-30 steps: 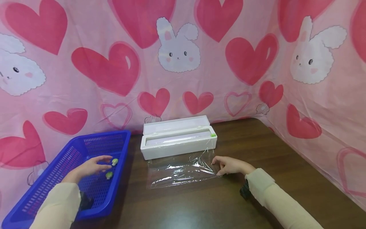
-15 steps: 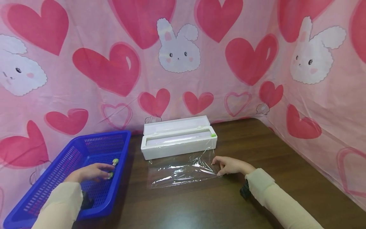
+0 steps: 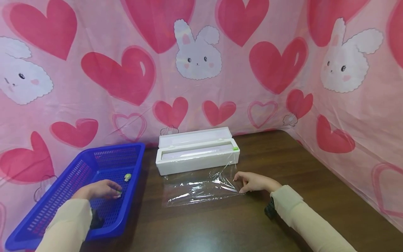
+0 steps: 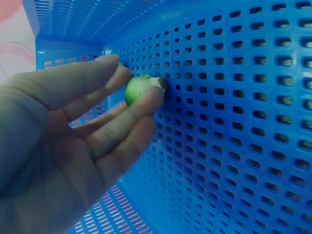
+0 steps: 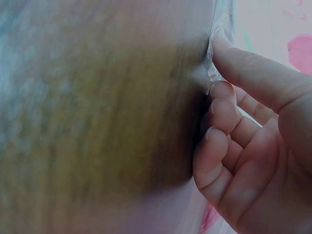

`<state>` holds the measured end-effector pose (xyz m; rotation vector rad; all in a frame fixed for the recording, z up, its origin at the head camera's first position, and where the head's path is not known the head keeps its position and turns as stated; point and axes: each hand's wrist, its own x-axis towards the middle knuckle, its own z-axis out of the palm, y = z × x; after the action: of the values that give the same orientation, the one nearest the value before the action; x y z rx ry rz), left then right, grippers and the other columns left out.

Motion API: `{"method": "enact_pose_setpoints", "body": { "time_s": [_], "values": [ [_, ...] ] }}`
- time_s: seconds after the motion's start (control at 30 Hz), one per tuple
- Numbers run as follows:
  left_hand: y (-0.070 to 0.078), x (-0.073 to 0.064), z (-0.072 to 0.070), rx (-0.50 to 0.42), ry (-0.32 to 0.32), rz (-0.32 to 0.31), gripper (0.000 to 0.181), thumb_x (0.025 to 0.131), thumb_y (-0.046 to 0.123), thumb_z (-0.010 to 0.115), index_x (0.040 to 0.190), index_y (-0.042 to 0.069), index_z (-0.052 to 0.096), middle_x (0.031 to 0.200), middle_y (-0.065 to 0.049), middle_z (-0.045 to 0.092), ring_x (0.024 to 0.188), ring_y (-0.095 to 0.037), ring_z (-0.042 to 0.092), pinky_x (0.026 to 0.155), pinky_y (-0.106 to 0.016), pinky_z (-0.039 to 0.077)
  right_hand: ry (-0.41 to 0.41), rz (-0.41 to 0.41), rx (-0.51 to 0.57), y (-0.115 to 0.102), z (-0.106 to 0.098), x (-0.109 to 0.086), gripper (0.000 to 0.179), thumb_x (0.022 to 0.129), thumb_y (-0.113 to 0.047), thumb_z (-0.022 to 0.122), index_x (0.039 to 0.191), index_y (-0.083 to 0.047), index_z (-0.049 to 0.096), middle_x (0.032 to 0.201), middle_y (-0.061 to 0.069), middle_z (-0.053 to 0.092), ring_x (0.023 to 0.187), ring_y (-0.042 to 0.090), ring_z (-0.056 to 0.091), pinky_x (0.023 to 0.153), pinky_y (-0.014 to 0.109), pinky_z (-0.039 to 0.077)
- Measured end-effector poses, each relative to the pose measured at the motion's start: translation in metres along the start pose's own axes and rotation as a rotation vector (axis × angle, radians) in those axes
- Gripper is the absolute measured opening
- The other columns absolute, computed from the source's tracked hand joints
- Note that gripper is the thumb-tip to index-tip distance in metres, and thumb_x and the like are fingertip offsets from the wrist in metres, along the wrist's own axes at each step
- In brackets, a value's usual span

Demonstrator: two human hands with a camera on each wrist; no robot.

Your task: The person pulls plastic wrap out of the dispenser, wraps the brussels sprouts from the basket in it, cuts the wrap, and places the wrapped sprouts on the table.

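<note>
My left hand (image 3: 100, 190) reaches down inside the blue plastic basket (image 3: 138, 157). Its fingertips are at a small round green vegetable with a pale cut stem (image 4: 139, 88), by the perforated basket surface. The thumb stands apart from it in the left wrist view, and a finger covers part of it. A second green-and-white vegetable (image 3: 127, 177) lies farther back in the basket. On the table, my right hand (image 3: 255, 182) pinches the near right corner of a clear sheet of plastic wrap (image 3: 201, 190). Its thumb and index finger meet at the crumpled film edge (image 5: 213, 63) in the right wrist view.
The wrap comes from a white dispenser box (image 3: 198, 162) with its lid (image 3: 195, 137) raised and a green slider (image 3: 235, 148) at the right end. Brown wooden table (image 3: 201, 227) lies under everything. Pink heart-and-bunny cloth (image 3: 233, 80) hangs behind and at the right.
My left hand has moved down and slightly right onto the nearer vegetable, now mostly hidden by the fingers in the head view. The right hand and the wrap have stayed in place.
</note>
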<state>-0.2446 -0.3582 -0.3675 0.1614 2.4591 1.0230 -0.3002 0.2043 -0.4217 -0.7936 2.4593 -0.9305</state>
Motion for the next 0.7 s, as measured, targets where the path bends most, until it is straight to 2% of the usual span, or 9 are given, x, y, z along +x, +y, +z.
{"method": "enact_pose_setpoints", "body": {
  "time_s": [0.13, 0.2, 0.33, 0.53, 0.7],
  "values": [
    [0.0004, -0.0024, 0.001, -0.011, -0.003, -0.049, 0.026, 0.085, -0.003, 0.052, 0.108, -0.016, 0.053, 0.102, -0.023, 0.061, 0.094, -0.04, 0.059, 0.082, -0.05, 0.045, 0.002, -0.006, 0.0, -0.0005, -0.0001, -0.0008, 0.039, 0.08, -0.007, 0.07, 0.114, -0.007, 0.05, 0.061, 0.0, 0.047, 0.052, 0.013, 0.042, 0.049, 0.027, 0.035],
    [0.0003, -0.0029, 0.0012, -0.027, -0.009, -0.039, 0.025, 0.085, -0.004, 0.051, 0.107, -0.016, 0.053, 0.1, -0.022, 0.061, 0.094, -0.039, 0.059, 0.082, -0.05, 0.045, 0.002, -0.012, -0.002, -0.0004, 0.0002, -0.0009, 0.039, 0.08, -0.007, 0.07, 0.114, -0.006, 0.05, 0.061, 0.0, 0.047, 0.052, 0.013, 0.042, 0.049, 0.027, 0.036],
    [-0.0006, -0.0032, -0.0002, -0.035, 0.014, 0.01, 0.022, 0.084, -0.005, 0.05, 0.103, -0.015, 0.054, 0.093, -0.016, 0.061, 0.088, -0.033, 0.06, 0.08, -0.048, 0.047, 0.003, -0.009, -0.005, 0.0005, 0.0009, 0.0001, 0.039, 0.08, -0.008, 0.07, 0.113, -0.007, 0.05, 0.061, 0.0, 0.048, 0.052, 0.013, 0.043, 0.05, 0.028, 0.036],
    [-0.0011, -0.0015, -0.0026, -0.031, 0.065, 0.124, 0.013, 0.083, -0.004, 0.051, 0.092, -0.013, 0.052, 0.077, -0.007, 0.057, 0.072, -0.022, 0.055, 0.065, -0.039, 0.047, 0.006, 0.004, -0.004, 0.0003, 0.0008, 0.0003, 0.039, 0.08, -0.008, 0.07, 0.113, -0.008, 0.05, 0.062, 0.0, 0.048, 0.053, 0.013, 0.043, 0.05, 0.028, 0.036],
    [0.0062, -0.0023, -0.003, -0.046, 0.154, 0.139, 0.007, 0.085, -0.006, 0.048, 0.086, -0.012, 0.05, 0.076, -0.006, 0.055, 0.068, -0.02, 0.054, 0.06, -0.035, 0.047, 0.003, -0.009, -0.012, -0.0012, 0.0003, -0.0013, 0.039, 0.081, -0.007, 0.07, 0.114, -0.006, 0.049, 0.061, 0.0, 0.047, 0.053, 0.013, 0.042, 0.05, 0.028, 0.035]
  ]
}}
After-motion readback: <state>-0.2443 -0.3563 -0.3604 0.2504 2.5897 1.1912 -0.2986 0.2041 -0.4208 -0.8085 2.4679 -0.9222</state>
